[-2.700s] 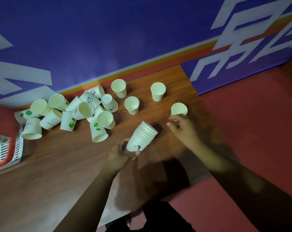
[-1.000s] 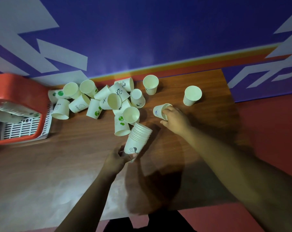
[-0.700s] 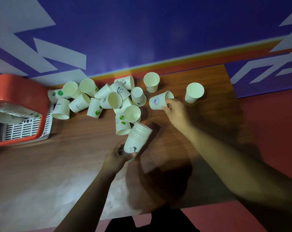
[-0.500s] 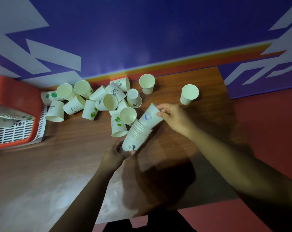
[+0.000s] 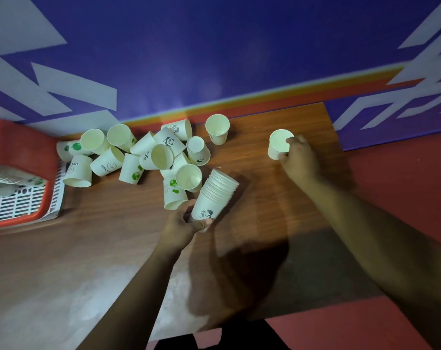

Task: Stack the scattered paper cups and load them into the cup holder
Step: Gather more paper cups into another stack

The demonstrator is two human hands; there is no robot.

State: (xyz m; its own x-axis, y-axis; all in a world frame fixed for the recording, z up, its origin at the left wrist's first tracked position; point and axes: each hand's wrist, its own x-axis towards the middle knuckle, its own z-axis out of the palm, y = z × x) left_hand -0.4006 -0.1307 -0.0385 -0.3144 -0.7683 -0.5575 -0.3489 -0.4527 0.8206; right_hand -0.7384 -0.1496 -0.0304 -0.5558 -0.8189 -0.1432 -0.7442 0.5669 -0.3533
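My left hand (image 5: pixel 182 227) grips the bottom of a tilted stack of nested white paper cups (image 5: pixel 215 195), rims pointing up and right. My right hand (image 5: pixel 299 157) has its fingers curled round a single upright cup (image 5: pixel 277 145) near the table's far right corner. Several loose printed cups (image 5: pixel 148 157) lie jumbled along the back of the wooden table (image 5: pixel 113 236). One upright cup (image 5: pixel 217 128) stands at the back centre. An orange cup holder basket (image 5: pixel 24 173) with a white slotted tray sits at the left edge, holding a lying stack of cups (image 5: pixel 9 176).
A blue wall with white shapes and an orange stripe runs right behind the table. Red floor shows past the table's right edge and front right corner. My own shadow falls across the front right of the tabletop.
My right hand pushed the cup it held into the top of the stack, then reached out right and took hold of the lone cup near the far right corner. The left hand kept its hold on the stack.
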